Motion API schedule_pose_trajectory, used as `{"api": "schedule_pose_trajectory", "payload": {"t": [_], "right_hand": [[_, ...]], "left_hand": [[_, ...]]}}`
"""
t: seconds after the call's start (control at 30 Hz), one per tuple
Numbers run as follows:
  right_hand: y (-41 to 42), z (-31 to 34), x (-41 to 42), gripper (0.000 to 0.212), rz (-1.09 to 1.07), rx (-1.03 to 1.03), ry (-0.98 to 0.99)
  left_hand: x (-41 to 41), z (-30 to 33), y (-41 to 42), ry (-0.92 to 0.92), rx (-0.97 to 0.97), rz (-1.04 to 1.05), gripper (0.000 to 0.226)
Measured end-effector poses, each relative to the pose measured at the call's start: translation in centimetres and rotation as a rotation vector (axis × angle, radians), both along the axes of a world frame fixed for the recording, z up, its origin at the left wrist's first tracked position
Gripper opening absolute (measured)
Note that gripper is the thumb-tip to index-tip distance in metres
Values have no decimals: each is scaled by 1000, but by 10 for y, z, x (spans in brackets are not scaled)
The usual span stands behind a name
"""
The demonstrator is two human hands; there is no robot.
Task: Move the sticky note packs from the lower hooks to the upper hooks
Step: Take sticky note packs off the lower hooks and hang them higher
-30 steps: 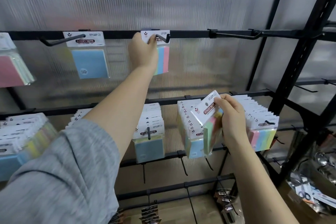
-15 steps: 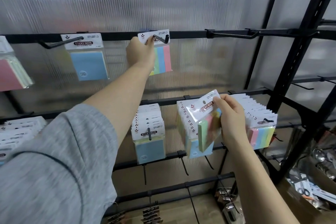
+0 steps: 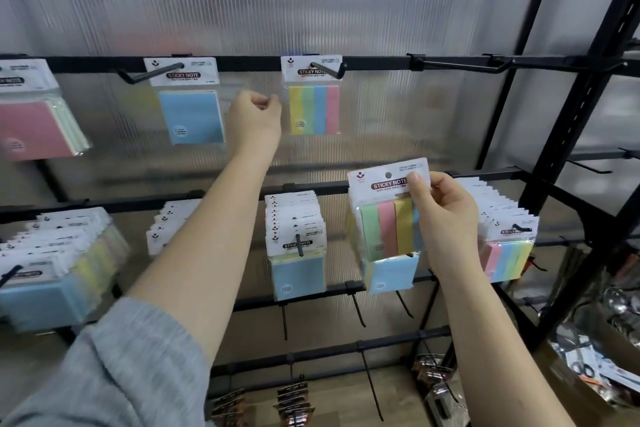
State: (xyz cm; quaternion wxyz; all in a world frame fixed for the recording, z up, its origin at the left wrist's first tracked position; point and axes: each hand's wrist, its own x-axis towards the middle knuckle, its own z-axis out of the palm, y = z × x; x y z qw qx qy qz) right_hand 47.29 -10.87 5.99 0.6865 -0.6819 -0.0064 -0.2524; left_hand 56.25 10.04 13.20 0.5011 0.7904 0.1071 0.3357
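Behind right hand (image 3: 446,215), striped pack (image 3: 388,215) half hidden, far-left packs (image 3: 31,114) blurred

Left arm in a rolled-up grey knit sleeve (image 3: 114,374) was raised up and forward, forearm bare. Left hand (image 3: 254,114) was held high, back toward camera, fingers loosely curled, thumb near fingertips, holding nothing. Right arm reached up from lower right, forearm bare. Right hand (image 3: 445,215) sat lower, thumb (image 3: 417,184) on the front of a clear-wrapped striped sticky note pack with white header card (image 3: 388,215), fingers curled behind, pinching it.
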Motion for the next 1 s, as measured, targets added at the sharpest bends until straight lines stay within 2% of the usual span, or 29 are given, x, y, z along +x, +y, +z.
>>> {"api": "schedule_pose_trajectory", "payload": {"t": [0.13,0.23,0.37,0.47,0.63,0.8,1.0], "right_hand": [[8,10,-1,12,-9,13,-29],[15,20,-1,14,-1,27,-56],[25,37,3,14,12,24,-119],[35,54,4,15,24,51,-173],[51,82,6,14,56,126,-236],[61,97,8,14,48,147,-276],[64,95,14,20,7,146,-231]], "left_hand": [[-31,-22,10,-22,12,-132,14],[-55,-48,15,26,19,-161,11],[-81,-87,25,161,62,-125,12],[-95,-110,31,260,184,-73,11],[-106,-126,45,378,303,41,11],[-108,-128,53,356,255,42,13],[-113,-124,56,330,227,46,13]]}}
